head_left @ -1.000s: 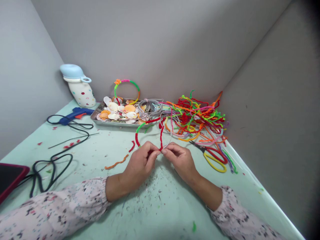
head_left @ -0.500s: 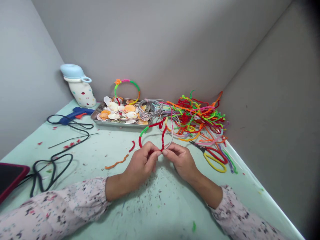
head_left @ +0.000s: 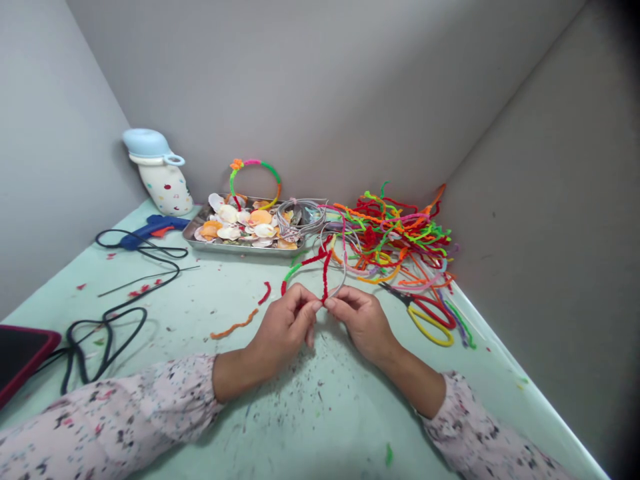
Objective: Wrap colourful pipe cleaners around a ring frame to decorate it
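left hand point(head_left: 281, 331) above green table point(head_left: 345, 427), grey walls point(head_left: 320, 87)

The left hand point(head_left: 285, 327) and right hand point(head_left: 361, 325) were close together, fingertips pinched, both arms stretched forward.

No readable writing is showing anywhere. Beyond and to the left of the left hand point(head_left: 283, 330), a white rounded bottle point(head_left: 165, 189) with a pale-blue lid point(head_left: 147, 143) is displaying small coloured printed motifs.
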`<state>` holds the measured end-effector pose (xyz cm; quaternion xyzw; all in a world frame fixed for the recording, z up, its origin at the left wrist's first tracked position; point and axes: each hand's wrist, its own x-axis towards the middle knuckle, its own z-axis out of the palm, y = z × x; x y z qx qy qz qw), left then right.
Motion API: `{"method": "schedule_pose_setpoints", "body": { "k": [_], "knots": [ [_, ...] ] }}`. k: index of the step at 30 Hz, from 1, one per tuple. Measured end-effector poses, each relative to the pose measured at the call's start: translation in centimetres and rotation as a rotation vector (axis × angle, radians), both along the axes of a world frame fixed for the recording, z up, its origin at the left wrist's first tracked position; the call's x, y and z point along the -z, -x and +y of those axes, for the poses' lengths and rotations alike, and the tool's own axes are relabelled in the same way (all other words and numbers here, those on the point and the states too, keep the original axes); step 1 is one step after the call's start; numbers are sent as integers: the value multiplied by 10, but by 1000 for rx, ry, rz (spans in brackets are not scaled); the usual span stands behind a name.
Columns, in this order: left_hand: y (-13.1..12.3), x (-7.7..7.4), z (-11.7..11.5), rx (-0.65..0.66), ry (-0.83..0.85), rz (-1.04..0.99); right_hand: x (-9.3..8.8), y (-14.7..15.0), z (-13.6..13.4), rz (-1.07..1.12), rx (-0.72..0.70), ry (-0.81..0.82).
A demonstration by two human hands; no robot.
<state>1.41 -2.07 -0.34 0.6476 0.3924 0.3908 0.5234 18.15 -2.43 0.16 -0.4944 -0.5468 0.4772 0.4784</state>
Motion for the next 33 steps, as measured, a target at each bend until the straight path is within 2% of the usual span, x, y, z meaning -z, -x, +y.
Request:
{"method": "schedule_pose_setpoints", "body": {
  "k": [9, 17, 27, 33],
  "knots": [
    [-2, -2, 1, 27, 68, -54, 6, -4, 2, 43, -55, 53],
    [-3, -6, -1, 51, 112, -42, 5, -6, 4, 61, -103, 34],
    [-3, 3, 3, 17, 163, -125, 11, -2, 5, 106, -39, 42],
    [-3, 2, 4, 38, 176, -123, 16, -2, 6, 198, -75, 77]
  ]
}}
